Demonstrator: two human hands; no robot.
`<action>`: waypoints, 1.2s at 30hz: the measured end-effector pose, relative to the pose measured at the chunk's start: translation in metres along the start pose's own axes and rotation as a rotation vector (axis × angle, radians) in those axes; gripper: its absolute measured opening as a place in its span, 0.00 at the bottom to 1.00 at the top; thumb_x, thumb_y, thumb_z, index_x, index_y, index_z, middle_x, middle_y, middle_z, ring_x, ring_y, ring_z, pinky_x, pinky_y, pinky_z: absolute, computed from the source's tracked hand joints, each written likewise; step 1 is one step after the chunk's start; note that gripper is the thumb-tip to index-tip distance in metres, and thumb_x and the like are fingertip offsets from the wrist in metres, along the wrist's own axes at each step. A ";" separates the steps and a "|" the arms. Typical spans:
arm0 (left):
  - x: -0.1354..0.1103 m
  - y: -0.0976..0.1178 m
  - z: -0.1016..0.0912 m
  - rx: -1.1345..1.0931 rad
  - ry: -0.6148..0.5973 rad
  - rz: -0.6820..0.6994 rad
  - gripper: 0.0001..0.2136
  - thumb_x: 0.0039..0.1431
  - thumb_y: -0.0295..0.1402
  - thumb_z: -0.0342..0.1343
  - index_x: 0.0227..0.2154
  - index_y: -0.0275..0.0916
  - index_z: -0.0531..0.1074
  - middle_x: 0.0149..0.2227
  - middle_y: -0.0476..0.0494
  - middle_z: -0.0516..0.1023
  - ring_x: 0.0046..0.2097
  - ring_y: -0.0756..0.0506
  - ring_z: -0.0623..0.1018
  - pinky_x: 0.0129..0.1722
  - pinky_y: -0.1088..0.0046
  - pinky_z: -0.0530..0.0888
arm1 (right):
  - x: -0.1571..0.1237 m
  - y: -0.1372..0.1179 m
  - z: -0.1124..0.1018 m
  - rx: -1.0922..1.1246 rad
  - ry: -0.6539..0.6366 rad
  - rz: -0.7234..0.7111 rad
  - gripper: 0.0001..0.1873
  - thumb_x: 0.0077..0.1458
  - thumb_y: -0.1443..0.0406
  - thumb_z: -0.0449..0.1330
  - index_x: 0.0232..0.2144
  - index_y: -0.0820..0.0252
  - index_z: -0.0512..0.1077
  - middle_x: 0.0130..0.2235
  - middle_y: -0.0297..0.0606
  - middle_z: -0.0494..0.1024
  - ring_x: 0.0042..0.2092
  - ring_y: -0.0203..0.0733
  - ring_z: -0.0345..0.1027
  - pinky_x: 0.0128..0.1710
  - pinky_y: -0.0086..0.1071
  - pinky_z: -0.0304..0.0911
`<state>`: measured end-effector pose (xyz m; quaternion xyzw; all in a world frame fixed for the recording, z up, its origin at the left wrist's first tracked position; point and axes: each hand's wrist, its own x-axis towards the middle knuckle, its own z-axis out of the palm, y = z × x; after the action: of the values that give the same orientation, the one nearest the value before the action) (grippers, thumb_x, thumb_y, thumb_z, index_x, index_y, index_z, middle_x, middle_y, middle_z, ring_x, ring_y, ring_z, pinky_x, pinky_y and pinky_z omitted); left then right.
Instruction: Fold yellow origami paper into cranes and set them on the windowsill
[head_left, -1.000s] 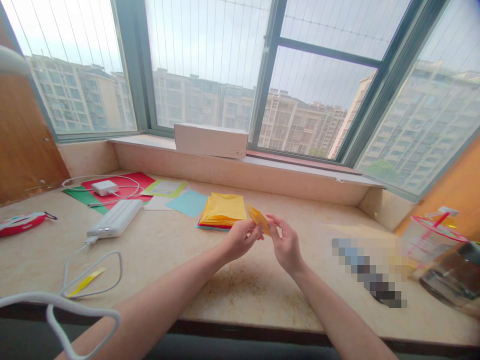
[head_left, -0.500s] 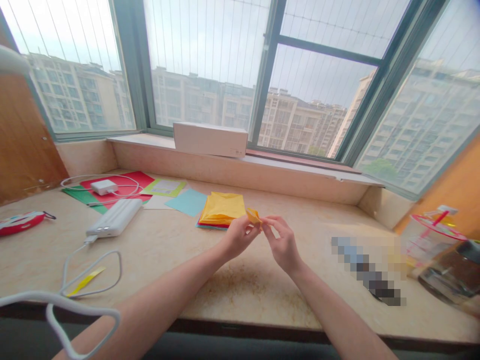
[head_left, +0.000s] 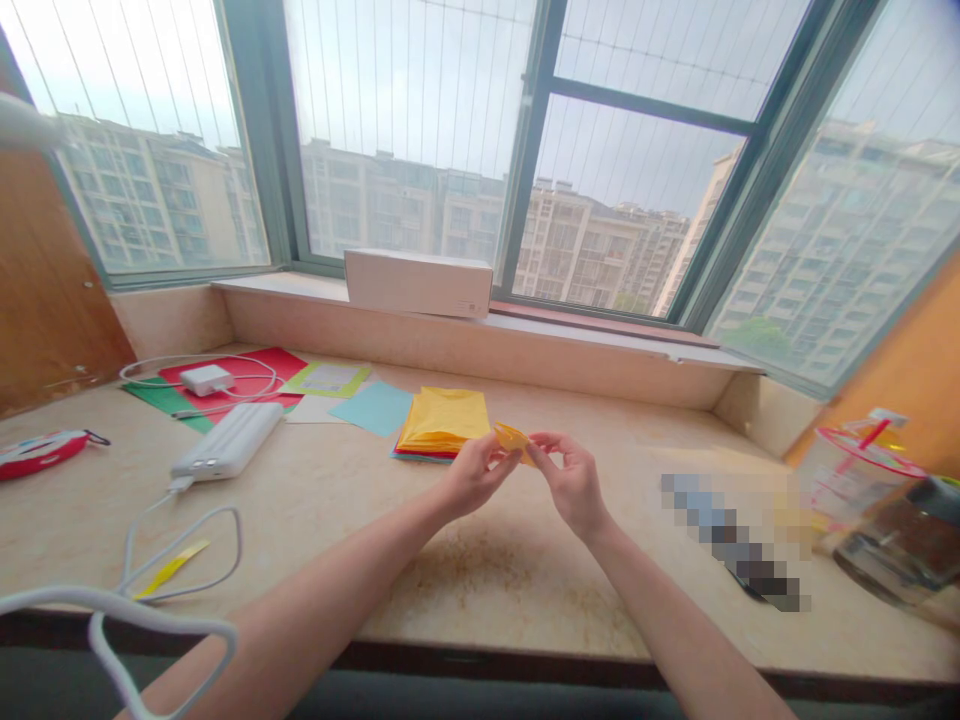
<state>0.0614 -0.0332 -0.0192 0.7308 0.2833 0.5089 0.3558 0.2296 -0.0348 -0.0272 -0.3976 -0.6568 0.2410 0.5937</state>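
Between my two hands is a small piece of folded yellow paper [head_left: 511, 436], held up over the counter. My left hand [head_left: 480, 472] pinches its left side, fingers closed. From the right, my right hand [head_left: 571, 482] grips the other side between thumb and fingers. Part of the paper is hidden by the fingertips. Just behind my left hand lies a stack of paper sheets [head_left: 446, 415], yellow on top with red and blue edges showing below.
On the counter [head_left: 600, 620] to the left are a white power bank [head_left: 229, 440], a cable, a charger [head_left: 208, 380], coloured sheets [head_left: 371, 408] and a red pouch [head_left: 45, 452]. A pixelated object [head_left: 731, 540], a cup [head_left: 859, 470] and a glass jar [head_left: 896, 540] stand right. A white box [head_left: 418, 285] rests on the sill.
My right hand has shifted slightly right and turned, and more of the folded yellow paper shows between the hands. My left hand stays nearly in place.
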 end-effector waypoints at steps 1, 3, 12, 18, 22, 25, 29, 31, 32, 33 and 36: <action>0.000 -0.001 0.000 -0.010 0.000 -0.007 0.13 0.62 0.41 0.54 0.38 0.35 0.75 0.36 0.41 0.80 0.38 0.45 0.78 0.38 0.71 0.75 | 0.001 0.001 -0.001 0.009 -0.012 0.018 0.15 0.53 0.55 0.64 0.39 0.58 0.77 0.36 0.39 0.79 0.37 0.42 0.70 0.42 0.38 0.65; 0.000 -0.003 0.001 -0.039 -0.004 -0.023 0.14 0.61 0.42 0.55 0.37 0.34 0.75 0.35 0.41 0.79 0.38 0.45 0.78 0.38 0.70 0.74 | 0.004 0.003 -0.002 0.041 -0.045 0.049 0.16 0.52 0.54 0.65 0.38 0.58 0.78 0.40 0.41 0.78 0.38 0.42 0.71 0.41 0.38 0.66; 0.006 -0.008 0.006 -0.219 0.131 -0.179 0.14 0.56 0.43 0.60 0.31 0.34 0.75 0.28 0.44 0.78 0.30 0.48 0.76 0.32 0.72 0.74 | 0.005 0.009 -0.001 0.096 -0.081 0.156 0.17 0.50 0.53 0.66 0.34 0.60 0.78 0.32 0.41 0.81 0.34 0.44 0.74 0.38 0.39 0.69; 0.005 -0.004 0.001 -0.175 0.085 -0.220 0.14 0.54 0.42 0.61 0.31 0.34 0.75 0.29 0.44 0.79 0.32 0.47 0.77 0.33 0.72 0.75 | 0.004 0.008 -0.001 0.154 -0.150 0.185 0.19 0.51 0.51 0.64 0.36 0.61 0.76 0.33 0.42 0.82 0.33 0.44 0.75 0.38 0.39 0.71; 0.004 0.000 0.003 -0.172 0.067 -0.230 0.14 0.56 0.42 0.60 0.30 0.34 0.75 0.29 0.44 0.79 0.32 0.47 0.78 0.33 0.72 0.75 | 0.005 0.007 -0.001 0.192 -0.136 0.176 0.17 0.51 0.51 0.64 0.30 0.60 0.75 0.31 0.41 0.81 0.34 0.44 0.75 0.40 0.41 0.71; 0.005 0.001 0.003 -0.179 0.086 -0.223 0.14 0.56 0.43 0.59 0.28 0.34 0.74 0.27 0.44 0.78 0.31 0.47 0.78 0.32 0.73 0.75 | 0.005 0.007 0.000 0.205 -0.150 0.149 0.17 0.52 0.51 0.63 0.31 0.59 0.74 0.32 0.40 0.81 0.34 0.45 0.75 0.40 0.41 0.71; 0.006 0.000 0.002 -0.221 0.131 -0.254 0.15 0.56 0.43 0.59 0.29 0.33 0.73 0.29 0.43 0.79 0.31 0.47 0.78 0.32 0.72 0.75 | 0.003 0.006 0.000 0.177 -0.173 0.079 0.17 0.56 0.53 0.60 0.43 0.57 0.73 0.35 0.39 0.81 0.37 0.43 0.75 0.43 0.40 0.69; 0.007 0.000 0.000 -0.253 0.149 -0.268 0.15 0.56 0.43 0.59 0.30 0.33 0.73 0.30 0.43 0.79 0.31 0.46 0.79 0.32 0.72 0.75 | 0.002 0.005 -0.002 0.172 -0.205 0.047 0.16 0.57 0.55 0.60 0.46 0.54 0.72 0.37 0.38 0.80 0.39 0.42 0.75 0.44 0.40 0.68; 0.007 0.000 0.000 -0.255 0.160 -0.269 0.14 0.56 0.43 0.59 0.31 0.33 0.73 0.29 0.43 0.79 0.31 0.47 0.79 0.31 0.72 0.75 | 0.002 0.004 -0.003 0.161 -0.226 0.036 0.15 0.57 0.55 0.61 0.45 0.54 0.72 0.38 0.38 0.80 0.40 0.42 0.74 0.44 0.39 0.68; 0.007 0.001 -0.001 -0.245 0.173 -0.266 0.14 0.56 0.42 0.59 0.33 0.33 0.73 0.28 0.45 0.78 0.29 0.48 0.78 0.30 0.73 0.74 | 0.002 0.003 -0.005 0.140 -0.250 0.027 0.14 0.56 0.56 0.62 0.43 0.53 0.74 0.39 0.37 0.80 0.40 0.42 0.74 0.44 0.39 0.68; 0.006 0.002 -0.002 -0.176 0.201 -0.243 0.17 0.56 0.40 0.60 0.43 0.34 0.71 0.21 0.53 0.73 0.24 0.51 0.74 0.26 0.77 0.69 | 0.001 0.001 -0.007 0.062 -0.307 0.000 0.10 0.55 0.57 0.63 0.35 0.55 0.77 0.37 0.38 0.80 0.39 0.42 0.73 0.43 0.39 0.67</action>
<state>0.0616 -0.0294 -0.0138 0.6025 0.3580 0.5557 0.4472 0.2371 -0.0342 -0.0260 -0.3375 -0.7322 0.3189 0.4983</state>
